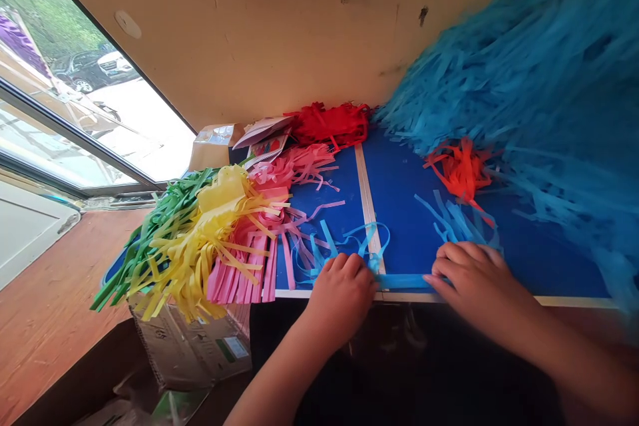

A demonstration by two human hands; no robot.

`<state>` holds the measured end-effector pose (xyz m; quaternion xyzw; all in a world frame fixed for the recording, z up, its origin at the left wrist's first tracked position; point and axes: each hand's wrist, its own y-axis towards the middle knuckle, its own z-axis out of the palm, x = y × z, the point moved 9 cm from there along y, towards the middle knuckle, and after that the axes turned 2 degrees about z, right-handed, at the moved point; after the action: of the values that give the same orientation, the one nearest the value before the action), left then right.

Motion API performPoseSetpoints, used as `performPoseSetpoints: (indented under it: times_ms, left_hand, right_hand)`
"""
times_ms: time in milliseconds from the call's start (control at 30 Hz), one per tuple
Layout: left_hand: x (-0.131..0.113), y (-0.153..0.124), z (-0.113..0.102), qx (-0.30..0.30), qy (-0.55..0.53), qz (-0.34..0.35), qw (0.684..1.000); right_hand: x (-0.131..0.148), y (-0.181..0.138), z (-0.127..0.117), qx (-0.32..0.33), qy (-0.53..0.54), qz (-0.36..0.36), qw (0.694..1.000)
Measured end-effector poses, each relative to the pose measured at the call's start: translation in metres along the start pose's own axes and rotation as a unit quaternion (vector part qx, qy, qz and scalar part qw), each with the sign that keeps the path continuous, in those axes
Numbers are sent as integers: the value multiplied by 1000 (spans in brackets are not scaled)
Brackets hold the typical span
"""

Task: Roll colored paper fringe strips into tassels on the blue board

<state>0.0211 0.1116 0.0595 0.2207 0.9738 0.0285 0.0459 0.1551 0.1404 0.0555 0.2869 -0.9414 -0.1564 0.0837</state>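
Note:
A blue tissue-paper tassel [405, 281] stretches between my two hands along the table's front edge. Its middle is a flat, narrow band, and cut fringe spreads out beyond each hand. My left hand [344, 283] is closed on the left end of the band, knuckles up. Gripping the right end, my right hand [466, 276] has its thumb pointing toward the band and its fingers curled over. Loose blue strips [456, 219] fan out behind the right hand. An orange-red tassel [463, 172] lies just behind those strips.
Green [164, 226], yellow [214, 239] and pink fringe [249, 266] lie piled at the left. Red fringe [332, 123] and cards [267, 140] rest by the wall. A big blue fringe heap [539, 80] fills the right. Below the table's left end stands a cardboard box [187, 346].

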Motion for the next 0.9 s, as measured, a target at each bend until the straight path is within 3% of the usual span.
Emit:
performPoseSetpoints:
  times_ms: [400,667,900]
  left_hand:
    - [-5,11,7,8,79,-12,997]
    - [-8,10,12,-26,104,-32,994]
    - [-6,16,14,32,103,13,994]
  right_hand:
    - [-2,6,10,45,-11,6,999]
    - [-2,10,14,59,-11,-10,998]
    - [-8,13,25,140,-25,2,990]
